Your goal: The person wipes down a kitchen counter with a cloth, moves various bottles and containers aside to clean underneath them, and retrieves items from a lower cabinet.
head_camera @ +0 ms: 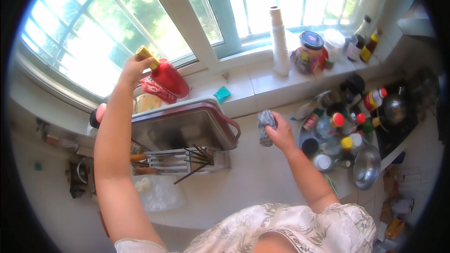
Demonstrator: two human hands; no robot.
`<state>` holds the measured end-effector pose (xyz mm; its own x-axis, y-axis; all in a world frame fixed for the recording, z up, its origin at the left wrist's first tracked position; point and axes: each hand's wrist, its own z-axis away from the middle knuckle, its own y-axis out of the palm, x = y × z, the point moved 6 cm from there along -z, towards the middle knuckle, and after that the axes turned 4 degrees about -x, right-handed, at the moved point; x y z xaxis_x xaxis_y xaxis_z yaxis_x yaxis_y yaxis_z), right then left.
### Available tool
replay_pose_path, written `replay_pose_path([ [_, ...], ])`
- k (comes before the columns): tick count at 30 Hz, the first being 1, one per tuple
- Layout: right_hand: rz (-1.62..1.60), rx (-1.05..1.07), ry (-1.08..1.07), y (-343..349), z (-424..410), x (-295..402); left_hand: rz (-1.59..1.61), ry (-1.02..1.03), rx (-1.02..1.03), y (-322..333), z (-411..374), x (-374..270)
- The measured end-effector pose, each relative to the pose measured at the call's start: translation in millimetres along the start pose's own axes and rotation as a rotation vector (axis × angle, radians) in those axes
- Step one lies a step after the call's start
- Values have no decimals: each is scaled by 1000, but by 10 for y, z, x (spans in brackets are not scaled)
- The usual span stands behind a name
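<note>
My left hand [135, 68] grips the gold cap of a red bottle [170, 80], which leans at a slant over the tiled window sill at the upper left. Beside the bottle lies a red printed packet [158, 90]. Above the white counter, right of centre, my right hand [280, 133] is closed on a crumpled grey cloth [266, 128]. A small teal piece [222, 94] rests on the sill between the two hands. Whether the bottle's base touches the sill, I cannot tell.
A dark red-rimmed tray [182, 124] stands upright behind a rack [168, 161] with knives and chopsticks. Crowded bottles and jars [325, 130], a metal bowl [366, 167] and a stove [400, 126] are on the right. A white roll [279, 45] and a lidded jar [309, 54] stand on the sill.
</note>
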<state>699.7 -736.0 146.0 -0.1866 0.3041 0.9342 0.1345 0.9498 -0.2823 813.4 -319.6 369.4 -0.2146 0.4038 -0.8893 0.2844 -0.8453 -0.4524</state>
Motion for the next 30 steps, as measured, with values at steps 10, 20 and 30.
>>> replay_pose_path([
  [10, 322, 2, -339, 252, -1349, 791, 57, -84, 31, -54, -93, 323],
  [20, 434, 254, -726, 1072, -1214, 779, -59, -181, 100, 4, -62, 254],
  [30, 394, 481, -765, 1535, -1311, 468, -456, -41, -125, -230, 175, -198],
])
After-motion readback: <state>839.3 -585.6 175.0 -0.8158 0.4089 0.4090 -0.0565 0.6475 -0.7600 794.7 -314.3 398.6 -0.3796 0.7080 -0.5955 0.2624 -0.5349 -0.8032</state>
